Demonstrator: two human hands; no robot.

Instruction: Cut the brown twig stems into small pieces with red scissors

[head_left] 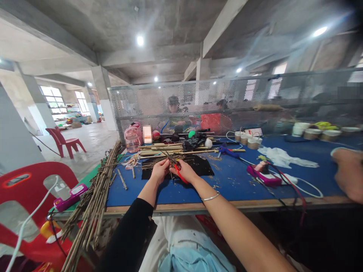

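Note:
My right hand [186, 172] is closed round a pair of scissors with red handles [179, 173], whose blades point forward and left. Close beside it, my left hand [161, 169] pinches a thin brown twig, though the fingertips partly hide it. Both hands are over the front of a black cloth [203, 166] on the blue table [176, 196]. Several loose thin twigs [149, 163] lie across that cloth. Beyond it, longer pale sticks [161, 153] lie side by side.
A large bundle of sticks [98, 196] overhangs the table's left end. A blue glue gun [228, 152], a purple power strip [263, 175] with cables and a white cloth [283, 156] lie rightward. Another person's arm [350, 175] reaches in. A perforated metal screen [130, 102] stands behind.

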